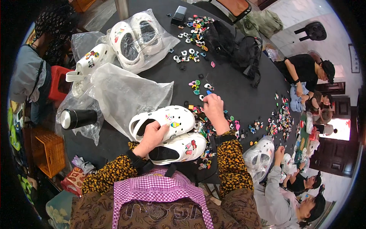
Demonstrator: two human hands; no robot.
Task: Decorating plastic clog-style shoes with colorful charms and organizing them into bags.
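Observation:
Two white foam clogs lie side by side in front of me on the dark table. On the farther clog (183, 118) sits a colourful charm (175, 124) with smaller pink ones beside it. The nearer clog (192, 147) carries red and pink charms. My left hand (152, 135) is closed on the farther clog, its thumb by the colourful charm. My right hand (214, 108) reaches past the clog's toe into loose shoe charms (196, 91), fingers curled together. A small blue piece (209, 92) shows at its fingertips; what they pinch is partly hidden.
Bagged white clogs (127, 44) and an empty clear bag (129, 86) lie at far left, near a black flask (78, 119). Charm piles (280, 118) spread right, below a black mesh bag (228, 42). Co-workers sit along the right; another person is at left.

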